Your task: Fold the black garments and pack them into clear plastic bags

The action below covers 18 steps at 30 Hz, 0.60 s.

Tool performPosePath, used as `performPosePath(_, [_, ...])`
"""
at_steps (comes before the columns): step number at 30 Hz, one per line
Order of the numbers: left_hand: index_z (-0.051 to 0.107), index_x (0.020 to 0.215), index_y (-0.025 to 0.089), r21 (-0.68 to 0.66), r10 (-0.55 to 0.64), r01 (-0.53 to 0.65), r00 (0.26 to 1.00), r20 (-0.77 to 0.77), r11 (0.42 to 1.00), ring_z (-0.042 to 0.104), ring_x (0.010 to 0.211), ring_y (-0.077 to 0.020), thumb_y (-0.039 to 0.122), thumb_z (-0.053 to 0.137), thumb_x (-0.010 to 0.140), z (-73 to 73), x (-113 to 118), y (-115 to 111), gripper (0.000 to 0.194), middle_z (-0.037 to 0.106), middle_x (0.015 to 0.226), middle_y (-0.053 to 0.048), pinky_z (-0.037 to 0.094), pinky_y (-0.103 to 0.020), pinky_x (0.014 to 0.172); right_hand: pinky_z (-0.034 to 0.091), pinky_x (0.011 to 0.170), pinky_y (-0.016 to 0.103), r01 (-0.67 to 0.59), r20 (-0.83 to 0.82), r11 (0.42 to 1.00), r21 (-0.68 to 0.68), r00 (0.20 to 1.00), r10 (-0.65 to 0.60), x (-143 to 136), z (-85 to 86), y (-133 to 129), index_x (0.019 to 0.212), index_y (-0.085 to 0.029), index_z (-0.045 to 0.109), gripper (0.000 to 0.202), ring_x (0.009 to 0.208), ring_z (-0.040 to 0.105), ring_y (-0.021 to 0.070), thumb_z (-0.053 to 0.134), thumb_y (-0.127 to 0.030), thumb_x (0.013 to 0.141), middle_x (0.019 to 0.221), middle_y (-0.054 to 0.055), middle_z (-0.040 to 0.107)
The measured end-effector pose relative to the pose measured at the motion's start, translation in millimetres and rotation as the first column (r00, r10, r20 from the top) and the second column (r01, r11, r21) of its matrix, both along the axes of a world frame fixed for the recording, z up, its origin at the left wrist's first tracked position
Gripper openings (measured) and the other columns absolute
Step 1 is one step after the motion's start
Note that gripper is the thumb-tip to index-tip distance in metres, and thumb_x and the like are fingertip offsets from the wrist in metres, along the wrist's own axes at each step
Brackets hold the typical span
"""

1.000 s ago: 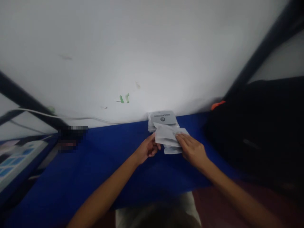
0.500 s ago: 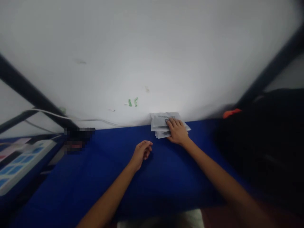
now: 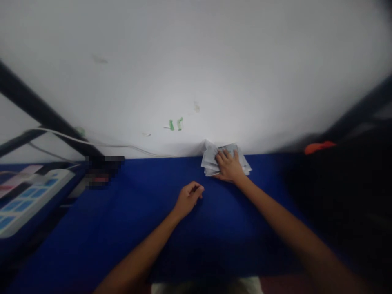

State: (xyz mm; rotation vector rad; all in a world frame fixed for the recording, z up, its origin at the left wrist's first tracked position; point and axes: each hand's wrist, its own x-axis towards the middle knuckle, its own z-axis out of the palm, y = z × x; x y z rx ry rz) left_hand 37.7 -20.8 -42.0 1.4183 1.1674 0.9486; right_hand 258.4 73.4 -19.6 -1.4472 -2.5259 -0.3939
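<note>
A small stack of pale grey plastic packets (image 3: pixel 210 159) lies at the back of the blue surface (image 3: pixel 147 188), close against the wall. My right hand (image 3: pixel 229 166) is closed over its near edge, fingers on top and thumb low at the front. Under those fingers the top packet is creased, its left corner lifted. Faint dark marks on the packets are too blurred to read. My left hand (image 3: pixel 189 199) is held nearer to me, left of the stack and apart from it. Its fingers are curled in, and nothing shows in them.
A white wall (image 3: pixel 196 61) rises behind the surface. To the left are a power strip (image 3: pixel 33 200) with blue sockets, a white cable (image 3: pixel 122 145) and a dark frame bar (image 3: pixel 45 108). A large black mass (image 3: pixel 346 204) and an orange object (image 3: pixel 320 147) lie right.
Under my right hand the packets have shifted and creased, and the top one's left corner has risen. My left hand has turned slightly, its fingers still curled. The view has moved a little.
</note>
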Motion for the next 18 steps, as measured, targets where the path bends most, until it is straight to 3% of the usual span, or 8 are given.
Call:
performPosePath(6, [0.06, 0.081, 0.017, 0.019, -0.013, 0.014, 0.999, -0.033, 1.0, 0.044, 0.046, -0.0074, 0.046, 0.056, 0.086, 1.8, -1.2, -2.1, 0.03, 0.059, 0.064, 0.003, 0.035, -0.02, 0.046, 0.007, 0.107, 0.069, 0.014, -0.005, 1.0, -0.007, 1.0, -0.014, 2.0, 0.4, -2.9, 0.135, -0.008, 0.045, 0.09, 0.135, 0.029, 0.0467, 0.049, -0.076, 0.076, 0.146, 0.027, 0.041])
performPosePath(10, [0.06, 0.079, 0.018, 0.074, -0.009, 0.015, 0.998, -0.069, 0.997, 0.047, 0.05, -0.0084, 0.045, 0.055, 0.087, 5.5, -1.9, -4.0, 0.029, 0.06, 0.065, 0.002, 0.037, -0.02, 0.051, 0.009, 0.112, 0.063, -0.007, -0.055, 1.0, 0.015, 0.998, 0.008, 2.6, 9.8, -25.3, 0.141, -0.009, 0.038, 0.083, 0.142, 0.022, 0.0406, 0.059, -0.06, 0.08, 0.153, 0.024, 0.032])
performPosePath(13, [0.06, 0.079, 0.018, 0.108, 0.0, 0.013, 0.993, -0.119, 0.994, 0.049, 0.053, -0.0097, 0.044, 0.055, 0.088, 7.0, -1.3, -4.7, 0.029, 0.061, 0.065, 0.002, 0.039, -0.021, 0.055, 0.022, 0.112, 0.055, -0.094, -0.146, 0.993, 0.075, 0.984, 0.104, -0.5, 9.3, -55.5, 0.137, -0.011, 0.043, 0.061, 0.141, 0.029, 0.0349, 0.057, -0.043, 0.087, 0.152, 0.021, 0.034])
performPosePath(15, [0.061, 0.078, 0.018, 0.134, 0.004, 0.019, 0.985, -0.17, 0.991, 0.052, 0.056, -0.011, 0.043, 0.054, 0.088, 6.6, -0.9, -4.7, 0.028, 0.061, 0.065, 0.002, 0.04, -0.022, 0.057, 0.038, 0.101, 0.045, -0.165, -0.239, 0.981, 0.097, 0.953, 0.184, -1.7, 3.0, -73.0, 0.118, -0.013, 0.057, 0.035, 0.126, 0.047, 0.0312, 0.052, -0.035, 0.091, 0.136, 0.021, 0.053])
performPosePath(16, [0.061, 0.078, 0.018, 0.149, 0.0, 0.03, 0.98, -0.199, 0.988, 0.053, 0.058, -0.0115, 0.043, 0.054, 0.089, 5.9, -0.8, -4.8, 0.028, 0.062, 0.065, 0.002, 0.04, -0.022, 0.059, 0.045, 0.09, 0.04, -0.2, -0.27, 0.976, 0.09, 0.938, 0.217, -1.4, -1.4, -79.3, 0.102, -0.015, 0.062, 0.024, 0.111, 0.057, 0.0282, 0.049, -0.032, 0.093, 0.117, 0.018, 0.064])
performPosePath(18, [0.062, 0.08, 0.018, 0.178, -0.016, 0.063, 0.966, -0.257, 0.982, 0.054, 0.06, -0.0122, 0.043, 0.053, 0.089, 3.9, -0.8, -5.1, 0.028, 0.062, 0.067, 0.002, 0.041, -0.023, 0.061, 0.044, 0.068, 0.031, -0.282, -0.283, 0.959, 0.014, 0.919, 0.274, 0.7, -10.3, -86.0, 0.075, -0.018, 0.061, 0.028, 0.078, 0.061, 0.0206, 0.044, -0.028, 0.096, 0.08, 0.009, 0.066])
